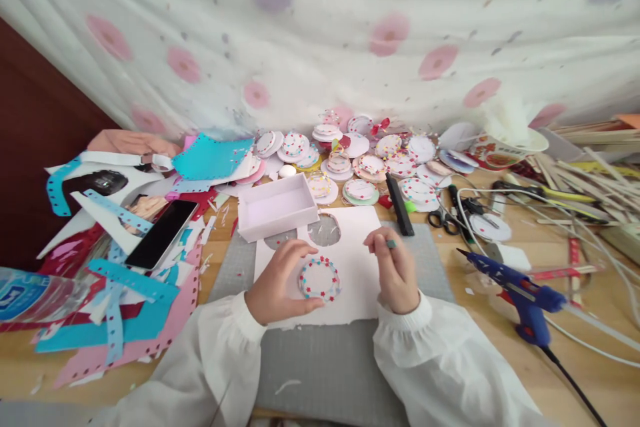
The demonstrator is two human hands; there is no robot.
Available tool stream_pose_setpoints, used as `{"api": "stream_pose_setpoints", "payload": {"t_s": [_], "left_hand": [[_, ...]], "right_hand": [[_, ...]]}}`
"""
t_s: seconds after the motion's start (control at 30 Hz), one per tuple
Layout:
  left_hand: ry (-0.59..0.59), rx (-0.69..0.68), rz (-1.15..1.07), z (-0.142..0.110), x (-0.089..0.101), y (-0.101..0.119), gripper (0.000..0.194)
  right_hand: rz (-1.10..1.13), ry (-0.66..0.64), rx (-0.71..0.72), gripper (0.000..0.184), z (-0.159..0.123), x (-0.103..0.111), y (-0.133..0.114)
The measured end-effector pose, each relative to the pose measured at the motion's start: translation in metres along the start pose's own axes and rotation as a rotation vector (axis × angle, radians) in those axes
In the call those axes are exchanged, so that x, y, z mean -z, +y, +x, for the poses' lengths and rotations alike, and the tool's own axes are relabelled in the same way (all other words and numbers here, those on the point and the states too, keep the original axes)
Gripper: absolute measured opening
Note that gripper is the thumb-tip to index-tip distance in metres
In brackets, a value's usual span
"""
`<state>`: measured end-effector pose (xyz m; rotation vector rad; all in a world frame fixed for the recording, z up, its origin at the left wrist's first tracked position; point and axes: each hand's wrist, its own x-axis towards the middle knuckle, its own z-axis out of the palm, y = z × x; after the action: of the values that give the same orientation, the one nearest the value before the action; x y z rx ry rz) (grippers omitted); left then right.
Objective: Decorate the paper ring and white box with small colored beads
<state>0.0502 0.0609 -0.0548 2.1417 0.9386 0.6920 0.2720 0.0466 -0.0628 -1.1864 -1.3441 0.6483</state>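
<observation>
My left hand (pixel 278 282) curls round a small round ring (pixel 320 279) set with red, blue and white beads and holds it down on a white paper sheet (pixel 353 260). The sheet has round holes cut in it and lies on a grey cutting mat (pixel 320 353). To the right of the ring, my right hand (pixel 395 270) is closed in a pinch on a thin tool with a small green tip (pixel 391 243), held just above the sheet. Both arms are in white sleeves.
A shallow white box (pixel 277 205) stands behind the sheet. Many finished beaded discs (pixel 360 160) fill the back of the desk. A blue glue gun (pixel 520 297) lies right, scissors (pixel 443 219) and sticks beyond. A phone (pixel 163 233), paper scraps and a plastic bottle (pixel 30 293) crowd the left.
</observation>
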Motion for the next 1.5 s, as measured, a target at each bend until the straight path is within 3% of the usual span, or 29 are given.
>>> {"api": "stream_pose_setpoints", "payload": {"t_s": [0.13, 0.27, 0.57, 0.7, 1.3, 1.5], "left_hand": [[0.029, 0.017, 0.120, -0.016, -0.009, -0.001, 0.079], [0.103, 0.014, 0.098, -0.022, -0.018, -0.008, 0.078], [0.066, 0.053, 0.050, -0.019, -0.017, -0.006, 0.076], [0.080, 0.063, 0.053, -0.018, -0.018, -0.008, 0.063], [0.146, 0.049, 0.050, -0.016, -0.019, -0.010, 0.052], [0.174, 0.053, 0.034, -0.015, -0.021, -0.013, 0.040]], "right_hand": [[-0.226, -0.299, 0.146, 0.012, -0.004, -0.005, -0.002], [-0.351, -0.379, 0.229, 0.007, -0.008, -0.016, 0.006], [-0.349, -0.330, 0.293, 0.007, -0.013, -0.020, 0.005], [-0.354, -0.323, 0.289, 0.010, -0.015, -0.021, 0.000], [-0.317, -0.352, 0.326, 0.010, -0.019, -0.023, 0.006], [-0.329, -0.242, 0.269, 0.014, -0.019, -0.024, 0.001]]}}
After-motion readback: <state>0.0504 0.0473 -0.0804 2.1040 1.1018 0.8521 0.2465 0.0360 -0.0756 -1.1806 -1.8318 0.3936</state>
